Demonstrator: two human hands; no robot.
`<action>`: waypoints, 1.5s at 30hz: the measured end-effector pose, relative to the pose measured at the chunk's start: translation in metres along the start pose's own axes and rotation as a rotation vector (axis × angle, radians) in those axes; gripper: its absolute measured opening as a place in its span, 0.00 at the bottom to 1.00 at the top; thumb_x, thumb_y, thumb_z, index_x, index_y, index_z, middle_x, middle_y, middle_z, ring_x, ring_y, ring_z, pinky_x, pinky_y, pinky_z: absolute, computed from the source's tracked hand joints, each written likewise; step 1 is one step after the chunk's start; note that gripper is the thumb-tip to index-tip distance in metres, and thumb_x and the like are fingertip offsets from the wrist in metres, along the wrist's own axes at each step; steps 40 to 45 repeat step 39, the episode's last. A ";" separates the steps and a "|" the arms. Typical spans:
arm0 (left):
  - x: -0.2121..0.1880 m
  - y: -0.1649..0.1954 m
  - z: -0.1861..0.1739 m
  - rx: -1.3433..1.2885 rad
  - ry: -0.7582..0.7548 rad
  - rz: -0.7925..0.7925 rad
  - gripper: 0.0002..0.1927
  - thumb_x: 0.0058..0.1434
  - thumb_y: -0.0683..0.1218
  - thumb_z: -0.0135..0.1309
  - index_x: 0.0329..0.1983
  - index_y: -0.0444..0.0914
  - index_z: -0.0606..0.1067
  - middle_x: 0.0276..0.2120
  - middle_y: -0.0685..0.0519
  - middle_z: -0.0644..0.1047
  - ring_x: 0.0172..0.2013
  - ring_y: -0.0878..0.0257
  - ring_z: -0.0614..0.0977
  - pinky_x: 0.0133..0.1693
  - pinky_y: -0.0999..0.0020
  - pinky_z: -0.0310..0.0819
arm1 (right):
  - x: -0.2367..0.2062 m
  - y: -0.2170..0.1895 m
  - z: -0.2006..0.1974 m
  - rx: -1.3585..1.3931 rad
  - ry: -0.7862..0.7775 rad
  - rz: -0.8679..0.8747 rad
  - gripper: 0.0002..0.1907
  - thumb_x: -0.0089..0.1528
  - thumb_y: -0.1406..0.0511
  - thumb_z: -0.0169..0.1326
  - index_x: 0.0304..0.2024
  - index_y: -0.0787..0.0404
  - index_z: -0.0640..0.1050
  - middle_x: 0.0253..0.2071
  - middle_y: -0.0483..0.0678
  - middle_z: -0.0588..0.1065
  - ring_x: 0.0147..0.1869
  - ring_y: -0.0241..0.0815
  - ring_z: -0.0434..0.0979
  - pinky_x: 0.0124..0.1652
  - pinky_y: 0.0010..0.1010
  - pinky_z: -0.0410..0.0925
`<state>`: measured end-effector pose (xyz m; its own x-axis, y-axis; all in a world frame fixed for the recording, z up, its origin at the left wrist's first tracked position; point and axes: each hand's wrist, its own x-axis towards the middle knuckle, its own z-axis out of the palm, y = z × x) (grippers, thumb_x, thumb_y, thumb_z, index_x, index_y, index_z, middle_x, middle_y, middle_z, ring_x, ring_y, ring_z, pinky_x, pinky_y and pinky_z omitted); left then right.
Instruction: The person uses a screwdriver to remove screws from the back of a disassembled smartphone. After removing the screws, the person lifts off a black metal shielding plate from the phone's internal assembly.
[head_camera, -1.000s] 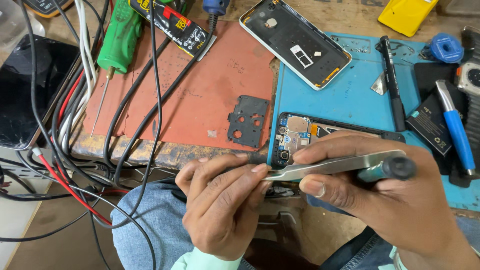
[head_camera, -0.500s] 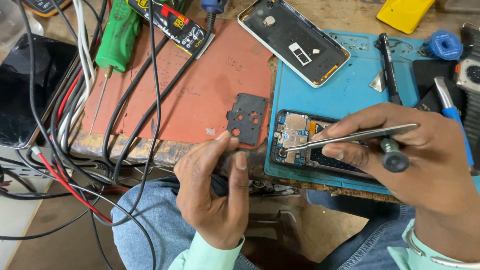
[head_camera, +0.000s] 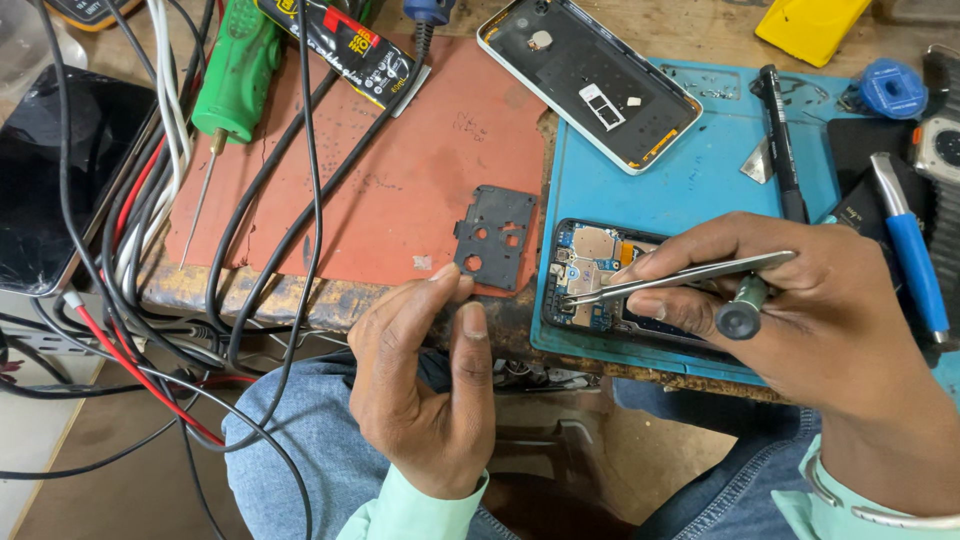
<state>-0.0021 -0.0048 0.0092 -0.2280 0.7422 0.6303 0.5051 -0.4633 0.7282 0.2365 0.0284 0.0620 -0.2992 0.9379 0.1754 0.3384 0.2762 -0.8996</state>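
right hand: clamped on metal tweezers between thumb and forefinger; a dark-handled screwdriver is tucked in the same grip, its round butt end facing the camera.
tweezers tip: down on the board of the opened phone, near its left half.
opened phone: back off, circuit board showing, lies on the blue work mat close to the mat's left and front edges; right part hidden under the hand.
left hand: holds nothing, fingers loosely apart and half curled, palm up, off the bench front edge over the lap; fingertips just short of the edge.
black cover plate: flat on the red mat, at its lower right corner, just beside the phone, just above the left fingertips.
room: bare red mat between plate and cables; strip of blue mat free above the phone.
phone back shell: tilted, straddling both mats, well apart from the hands.
left edge: tangle of cables hangs over the bench side; green-handled tool above.
right edge: black pen-like tool, blue-handled tool, crowded near the right hand.
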 end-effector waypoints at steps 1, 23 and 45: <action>0.000 0.000 0.000 0.001 -0.001 -0.004 0.15 0.68 0.36 0.59 0.57 0.34 0.76 0.47 0.51 0.82 0.50 0.59 0.82 0.58 0.67 0.70 | 0.000 0.000 0.000 -0.034 0.001 0.003 0.10 0.62 0.70 0.60 0.45 0.70 0.81 0.36 0.53 0.83 0.40 0.38 0.89 0.36 0.22 0.80; -0.001 0.000 0.000 -0.008 0.004 -0.016 0.15 0.68 0.35 0.59 0.57 0.33 0.75 0.47 0.50 0.82 0.50 0.59 0.81 0.59 0.67 0.70 | 0.002 -0.007 0.001 0.059 0.011 0.071 0.09 0.61 0.67 0.59 0.43 0.64 0.82 0.34 0.48 0.85 0.39 0.33 0.89 0.35 0.19 0.81; -0.001 0.000 -0.001 0.014 -0.016 0.005 0.14 0.68 0.36 0.59 0.57 0.34 0.75 0.47 0.50 0.82 0.50 0.58 0.81 0.59 0.66 0.69 | 0.004 0.004 -0.007 -0.210 0.251 -0.150 0.06 0.64 0.70 0.62 0.41 0.67 0.79 0.40 0.54 0.81 0.42 0.38 0.84 0.42 0.23 0.78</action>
